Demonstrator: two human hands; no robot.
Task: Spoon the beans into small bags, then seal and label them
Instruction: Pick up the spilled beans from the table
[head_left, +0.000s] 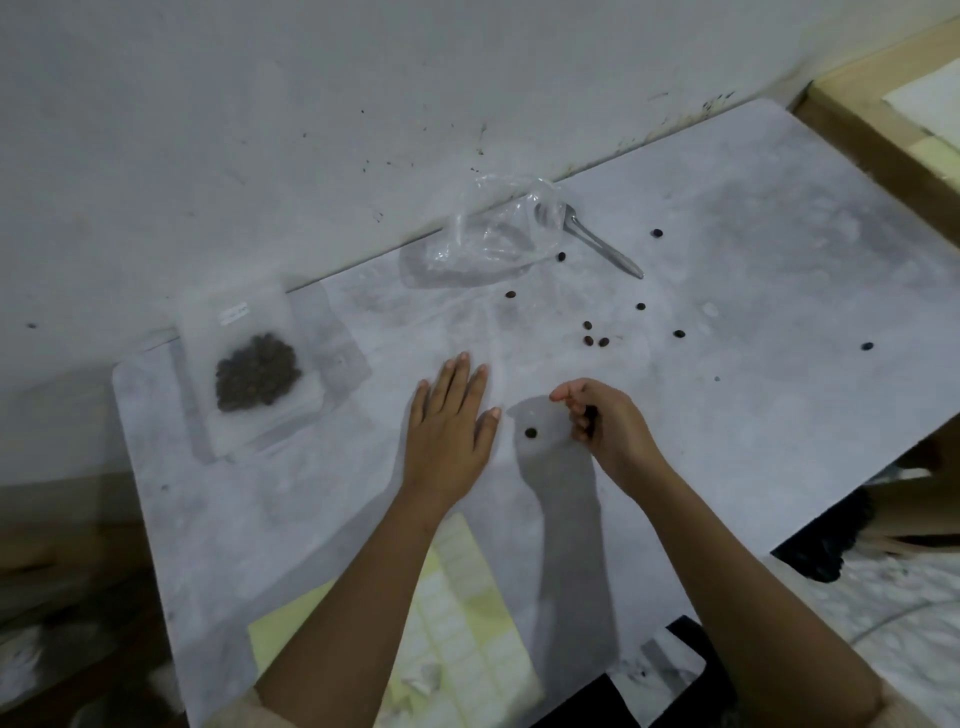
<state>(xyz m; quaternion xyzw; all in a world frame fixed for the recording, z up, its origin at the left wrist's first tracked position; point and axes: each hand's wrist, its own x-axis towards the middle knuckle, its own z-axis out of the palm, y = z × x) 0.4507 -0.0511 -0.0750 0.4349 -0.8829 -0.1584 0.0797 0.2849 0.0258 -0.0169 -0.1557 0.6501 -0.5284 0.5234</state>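
Several dark roasted coffee beans (602, 342) lie spilled on the grey marbled tabletop (753, 441), so your right hand (608, 426) curls its fingers, probably pinching gathered ones; your left hand (449, 421) rests flat, fingers straight. The filled frosted plastic bag (254, 374) waits far left.

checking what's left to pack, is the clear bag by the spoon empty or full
Empty: the crumpled clear bag lies slack and see-through, nothing dark inside it.

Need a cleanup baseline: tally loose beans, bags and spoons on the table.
Loose dark brown beans: 10
Labelled frosted bag filled with beans: 1
Crumpled clear plastic bag: 1
Silver metal spoon: 1
Total: 13
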